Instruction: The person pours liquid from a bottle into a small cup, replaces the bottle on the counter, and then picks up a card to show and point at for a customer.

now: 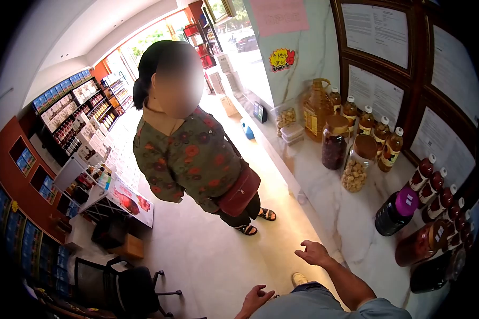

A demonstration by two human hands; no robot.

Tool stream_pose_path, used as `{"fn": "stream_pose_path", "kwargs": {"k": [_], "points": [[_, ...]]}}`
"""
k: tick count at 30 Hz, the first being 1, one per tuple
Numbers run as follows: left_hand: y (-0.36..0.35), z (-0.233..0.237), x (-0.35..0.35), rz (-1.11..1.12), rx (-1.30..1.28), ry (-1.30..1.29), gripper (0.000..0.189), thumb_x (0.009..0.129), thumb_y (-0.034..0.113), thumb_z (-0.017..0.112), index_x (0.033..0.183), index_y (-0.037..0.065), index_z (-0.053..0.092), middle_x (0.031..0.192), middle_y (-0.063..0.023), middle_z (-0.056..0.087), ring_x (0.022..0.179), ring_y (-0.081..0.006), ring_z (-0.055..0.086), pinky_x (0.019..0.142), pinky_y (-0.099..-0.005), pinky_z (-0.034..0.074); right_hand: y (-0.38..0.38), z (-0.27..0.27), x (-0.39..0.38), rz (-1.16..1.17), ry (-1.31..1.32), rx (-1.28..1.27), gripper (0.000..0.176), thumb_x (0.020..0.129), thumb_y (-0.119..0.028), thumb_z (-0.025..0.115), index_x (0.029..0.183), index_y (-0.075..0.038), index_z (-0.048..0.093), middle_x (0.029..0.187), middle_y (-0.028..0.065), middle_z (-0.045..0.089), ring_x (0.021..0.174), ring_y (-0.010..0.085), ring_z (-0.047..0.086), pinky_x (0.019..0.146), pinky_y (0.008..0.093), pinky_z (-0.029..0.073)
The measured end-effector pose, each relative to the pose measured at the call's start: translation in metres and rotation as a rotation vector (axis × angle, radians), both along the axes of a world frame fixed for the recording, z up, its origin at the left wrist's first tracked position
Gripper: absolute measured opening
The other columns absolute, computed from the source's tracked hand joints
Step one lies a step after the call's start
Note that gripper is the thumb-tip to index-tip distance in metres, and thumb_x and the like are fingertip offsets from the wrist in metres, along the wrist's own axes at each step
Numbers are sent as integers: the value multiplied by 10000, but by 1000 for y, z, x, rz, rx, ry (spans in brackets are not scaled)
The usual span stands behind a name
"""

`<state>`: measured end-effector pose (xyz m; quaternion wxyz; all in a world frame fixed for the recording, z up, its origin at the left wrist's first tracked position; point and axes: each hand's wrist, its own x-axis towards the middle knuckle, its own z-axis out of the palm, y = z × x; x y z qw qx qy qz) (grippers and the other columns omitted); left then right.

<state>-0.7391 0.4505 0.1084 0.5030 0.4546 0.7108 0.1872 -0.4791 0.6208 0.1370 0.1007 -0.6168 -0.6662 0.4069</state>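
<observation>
Head view: the fingers of the right hand (314, 252) are loosely spread and empty, just beside the marble desk (351, 223). The left hand (256, 297), half curled and empty, lies by the grey trouser leg (314, 307). A purple-capped bottle (396, 212) stands near on the desk.

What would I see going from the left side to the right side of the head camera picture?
wall shelves with blue boxes → standing person in a flowered top → right hand → jar of nuts → dark bottle with purple lid → red-capped bottles
</observation>
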Motion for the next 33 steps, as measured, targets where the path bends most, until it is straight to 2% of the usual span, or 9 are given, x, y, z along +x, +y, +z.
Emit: {"fn": "stream_pose_path", "kwargs": {"k": [2, 6, 8, 11, 13, 19, 24, 27, 33], "points": [[-1, -3, -2, 0, 34, 21, 695, 776, 466, 765, 1246, 1, 551, 890, -81, 684, 829, -168, 655, 773, -300, 518, 7, 13, 2, 29, 35, 5, 734, 801, -466, 677, 1320, 13, 482, 1172, 228, 613, 1085, 351, 597, 926, 433, 471], [-15, -13, -6, 41, 57, 23, 653, 786, 425, 765, 1231, -7, 559, 839, -82, 687, 774, -166, 656, 727, -308, 524, 32, 29, 9, -280, 14, 691, 1055, 783, -452, 735, 1474, 55, 119, 1395, 280, 380, 1228, 383, 478, 993, 427, 418], [-11, 26, 6, 97, -1, -29, 647, 794, 397, 763, 1230, -28, 546, 826, -87, 682, 752, -160, 651, 708, -297, 522, 49, 84, 15, -592, 445, 206, 943, 813, -390, 728, 1447, 66, 198, 1299, 232, 489, 1065, 307, 576, 899, 373, 471], [-19, -13, -1, 70, 31, -52, 662, 784, 394, 782, 1217, -44, 541, 803, -86, 679, 745, -135, 649, 716, -280, 519, 35, 126, 4, -228, 606, 565, 485, 884, -247, 672, 1258, 3, 492, 982, 81, 631, 706, 113, 553, 650, 279, 477], [-27, -52, -6, 43, 75, -58, 683, 775, 408, 787, 1225, -42, 539, 822, -84, 684, 765, -142, 655, 735, -285, 518, 21, 119, -14, -19, 692, 371, 214, 932, -195, 612, 1047, -16, 629, 799, 47, 638, 695, 116, 576, 682, 272, 480], [-6, 33, 22, 48, 119, 107, 619, 768, 427, 758, 1205, 22, 587, 835, -133, 664, 766, -229, 642, 694, -364, 534, -2, 95, -36, 172, 723, -47, 250, 962, -215, 553, 1065, 0, 628, 900, 75, 674, 823, 134, 636, 764, 277, 510], [-10, 38, 26, 94, 136, 45, 415, 827, 346, 723, 1053, 13, 623, 753, -80, 623, 678, -174, 584, 617, -329, 492, 1, 95, -25, 141, 677, -50, 251, 956, -218, 562, 1065, -2, 627, 904, 77, 672, 822, 135, 636, 764, 278, 511], [-6, 2, 10, -25, 13, 50, 707, 773, 433, 781, 1247, -30, 535, 872, -80, 691, 820, -165, 664, 771, -289, 515, 3, 82, -20, 104, 718, 3, 233, 950, -199, 565, 1027, 7, 640, 852, 71, 667, 777, 125, 626, 731, 270, 510], [-7, -7, 6, 16, -25, 3, 689, 781, 430, 773, 1257, -9, 537, 890, -93, 689, 840, -181, 662, 789, -299, 514, 2, 93, -6, 45, 712, 33, 236, 933, -222, 593, 1008, -4, 642, 865, 75, 670, 795, 129, 615, 724, 285, 499]]}}
